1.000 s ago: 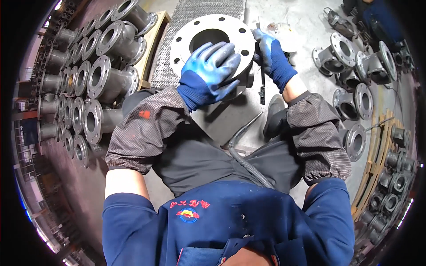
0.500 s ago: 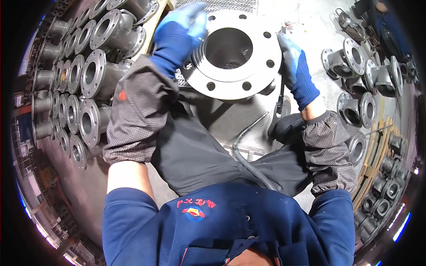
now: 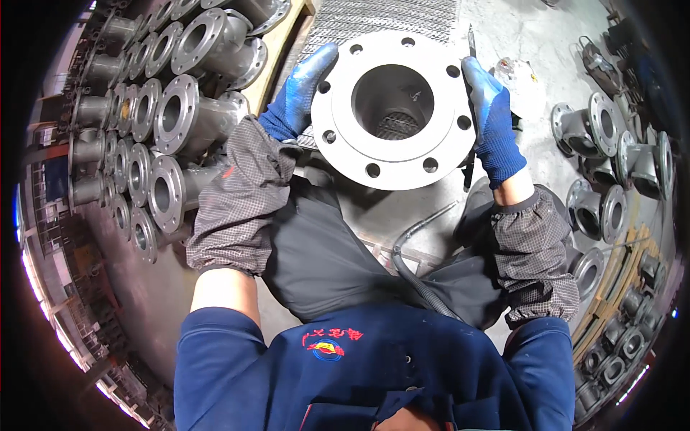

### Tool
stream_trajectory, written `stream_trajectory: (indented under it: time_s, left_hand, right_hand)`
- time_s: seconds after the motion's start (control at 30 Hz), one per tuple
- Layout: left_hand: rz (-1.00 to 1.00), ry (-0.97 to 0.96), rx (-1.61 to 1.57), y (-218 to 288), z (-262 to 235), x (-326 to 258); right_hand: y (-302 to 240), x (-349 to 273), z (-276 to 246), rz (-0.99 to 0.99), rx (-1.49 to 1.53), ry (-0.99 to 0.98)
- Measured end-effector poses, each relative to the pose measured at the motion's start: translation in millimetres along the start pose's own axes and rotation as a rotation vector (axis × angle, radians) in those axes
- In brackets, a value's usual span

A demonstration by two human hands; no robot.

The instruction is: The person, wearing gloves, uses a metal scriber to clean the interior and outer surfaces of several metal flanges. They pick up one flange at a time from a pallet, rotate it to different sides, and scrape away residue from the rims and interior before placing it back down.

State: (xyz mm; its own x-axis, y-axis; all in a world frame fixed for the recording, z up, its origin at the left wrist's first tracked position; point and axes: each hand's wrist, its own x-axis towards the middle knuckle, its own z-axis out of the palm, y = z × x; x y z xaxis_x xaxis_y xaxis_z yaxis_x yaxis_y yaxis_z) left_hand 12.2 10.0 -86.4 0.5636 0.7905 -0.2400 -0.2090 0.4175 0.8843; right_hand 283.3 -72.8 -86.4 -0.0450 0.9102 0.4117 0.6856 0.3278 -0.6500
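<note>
The flanged valve casting (image 3: pixel 393 159) is sitting in front of the person's knees with its broad pale flange facing up, and both hands are bracing it from opposite sides. The left hand (image 3: pixel 298 93) is pressing on the flange's left rim and the right hand (image 3: pixel 490 108) on its right rim; the grip on each side is opening only about as wide as the rim's edge, the gloved palms and fingers lying along it, while whatever the fingertips are doing beneath the flange is staying out of sight. Beyond the casting, a textured metal plate (image 3: pixel 388 16) is spreading out, and its pattern is showing through the bore, though whether the casting is resting on it or hanging above it I cannot tell. For steady handling, both hands should be sharing the load evenly at matching heights, since a heavy top flange would probably be tipping toward the weaker side. Fingers should be keeping to the outer rim, clear of the bolt holes and of any pinch point underneath. A slim black tool (image 3: pixel 471 42) is standing close by the casting's right rim, so the right hand should be minding it. Toward the knees from the casting, a ribbed hose (image 3: pixel 413 276) is lying between the legs; feet should be avoiding it too.
</note>
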Motion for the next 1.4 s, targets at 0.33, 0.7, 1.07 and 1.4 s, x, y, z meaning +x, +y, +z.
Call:
stream_trajectory:
  time_s: [0.33, 0.7, 1.07, 1.4]
  left_hand:
    - [0.456, 0.208, 1.084, 24.2, -15.8, -47.6]
    - [1.137, 0.260, 1.389, 18.7, -0.2, -61.8]
    - [0.310, 0.338, 0.689, 28.3, 80.6, -62.5]
    - [0.396, 0.276, 0.726, 22.0, 84.0, -60.9]
  right_hand:
    - [0.9, 29.7, 46.9, -0.192, 0.035, 0.012]
    - [16.4, 9.2, 40.7, -0.128, 0.163, 0.055]
    - [26.2, -3.9, 15.4, 0.048, 0.140, 0.078]
    - [28.3, -11.2, 1.1, 0.132, -0.184, -0.126]
